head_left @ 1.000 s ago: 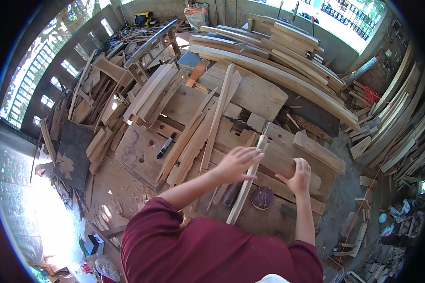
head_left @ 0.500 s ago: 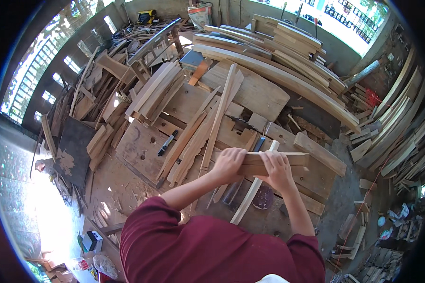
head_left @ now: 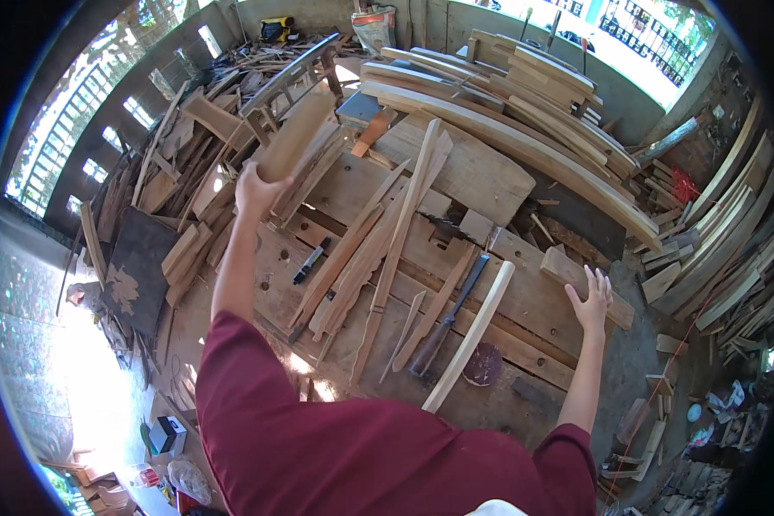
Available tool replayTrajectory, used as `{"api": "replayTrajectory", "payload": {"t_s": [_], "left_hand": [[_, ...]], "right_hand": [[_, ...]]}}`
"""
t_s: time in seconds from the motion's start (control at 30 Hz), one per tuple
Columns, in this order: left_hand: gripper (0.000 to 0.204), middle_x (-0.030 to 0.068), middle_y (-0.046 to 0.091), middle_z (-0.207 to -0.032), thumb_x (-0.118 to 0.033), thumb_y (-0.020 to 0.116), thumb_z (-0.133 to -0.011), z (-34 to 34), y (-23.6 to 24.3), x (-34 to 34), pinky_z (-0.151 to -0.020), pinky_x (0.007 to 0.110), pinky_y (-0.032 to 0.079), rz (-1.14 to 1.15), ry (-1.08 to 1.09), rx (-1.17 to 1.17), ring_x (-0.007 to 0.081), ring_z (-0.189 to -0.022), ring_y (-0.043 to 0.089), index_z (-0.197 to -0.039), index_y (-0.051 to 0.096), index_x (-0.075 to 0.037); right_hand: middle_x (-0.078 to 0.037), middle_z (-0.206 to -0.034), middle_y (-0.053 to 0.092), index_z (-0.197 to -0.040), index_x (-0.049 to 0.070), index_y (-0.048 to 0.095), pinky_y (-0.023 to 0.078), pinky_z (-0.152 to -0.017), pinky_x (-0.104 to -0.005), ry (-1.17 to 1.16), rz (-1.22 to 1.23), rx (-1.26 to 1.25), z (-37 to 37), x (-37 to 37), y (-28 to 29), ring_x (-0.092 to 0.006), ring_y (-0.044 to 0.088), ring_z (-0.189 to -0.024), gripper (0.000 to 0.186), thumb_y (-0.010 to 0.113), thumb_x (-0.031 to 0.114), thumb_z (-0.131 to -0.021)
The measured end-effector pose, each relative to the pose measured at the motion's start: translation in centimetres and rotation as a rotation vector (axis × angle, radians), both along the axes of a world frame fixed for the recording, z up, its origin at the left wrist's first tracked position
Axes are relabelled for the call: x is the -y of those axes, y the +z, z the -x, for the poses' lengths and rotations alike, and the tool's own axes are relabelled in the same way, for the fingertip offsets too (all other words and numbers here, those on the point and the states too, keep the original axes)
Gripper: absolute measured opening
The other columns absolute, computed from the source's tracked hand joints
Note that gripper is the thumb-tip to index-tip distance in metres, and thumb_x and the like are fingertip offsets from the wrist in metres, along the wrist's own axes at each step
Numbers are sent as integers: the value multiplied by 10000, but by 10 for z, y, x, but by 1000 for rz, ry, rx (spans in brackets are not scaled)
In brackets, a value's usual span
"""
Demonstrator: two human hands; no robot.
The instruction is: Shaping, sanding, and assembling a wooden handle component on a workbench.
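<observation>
My left hand (head_left: pixel 256 191) grips one end of a wooden board (head_left: pixel 299 131), smeared by motion, over the stack of boards (head_left: pixel 314 168) at the table's left. Whether the board touches that stack I cannot tell. On the right, my right hand (head_left: pixel 590 298) is empty, fingers spread, beside a thick wooden block (head_left: pixel 574 273) lying on the workbench (head_left: pixel 525 301). Between my arms lie a pale squared stick (head_left: pixel 471 337), a long tool with a blue shaft (head_left: pixel 466 291) and several narrow shaped wood strips (head_left: pixel 400 245).
A dark marker-like tool (head_left: pixel 312 261) lies left of the strips. Near the bench's front sits a round purplish disc (head_left: pixel 482 365). Long planks (head_left: pixel 507 129) are stacked at the back. Scrap wood (head_left: pixel 172 172) heaps up at the left, and more timber (head_left: pixel 731 232) leans at the right.
My hands have parted from the board they both held in front of me. The left has carried it far left to the stack; the right has let go and moved right.
</observation>
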State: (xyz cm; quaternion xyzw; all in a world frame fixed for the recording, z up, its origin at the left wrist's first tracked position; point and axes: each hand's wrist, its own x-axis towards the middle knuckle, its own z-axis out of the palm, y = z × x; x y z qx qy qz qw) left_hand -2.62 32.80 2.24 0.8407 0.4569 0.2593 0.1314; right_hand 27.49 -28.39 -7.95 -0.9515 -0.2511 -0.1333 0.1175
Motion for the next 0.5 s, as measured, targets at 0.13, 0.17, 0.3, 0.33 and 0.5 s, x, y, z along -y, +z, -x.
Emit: {"api": "replayTrajectory", "payload": {"t_s": [0.13, 0.17, 0.3, 0.33, 0.5], "left_hand": [[829, 179, 619, -1064, -526, 809, -491, -1, 0, -52, -871, 411, 459, 81, 87, -131, 318, -1014, 588, -1098, 554, -23], [868, 180, 615, -1082, -538, 808, -485, -5, -3, -59, -882, 410, 454, 160, 99, -186, 317, -1023, 586, -1133, 543, -25], [974, 187, 567, -1190, -554, 803, -490, -11, -23, -78, -933, 381, 432, 151, 87, -244, 302, -1098, 552, -1239, 471, -28], [974, 187, 567, -1190, -554, 803, -490, -11, -22, -85, -933, 381, 432, 149, 84, -246, 302, -1098, 552, -1239, 471, -28], [1018, 181, 551, -1212, -587, 787, -505, -5, -25, -105, -949, 375, 417, 202, -47, -287, 295, -1105, 547, -1268, 431, -15]], "right_hand": [[-101, -1426, 323, -1396, 262, 329, 161, -1077, -523, 25, 156, -233, -9, 4, -7, -313, 246, -1340, 863, 656, 616, -680], [-101, -1426, 323, -1396, 262, 329, 161, -1077, -523, 18, 154, -233, -14, 10, -13, -313, 246, -1340, 863, 656, 616, -680], [-81, -1429, 307, -1413, 273, 288, 149, -1074, -540, 26, 77, -232, -28, 25, -28, -284, 243, -1343, 951, 703, 604, -624], [-74, -1417, 322, -1416, 271, 280, 153, -1071, -544, 13, 94, -212, -28, 25, -30, -273, 255, -1336, 971, 715, 596, -611], [-69, -1331, 394, -1359, 233, 352, 167, -1055, -562, -19, 123, -195, -28, 10, -20, -266, 325, -1282, 901, 700, 608, -617]]}}
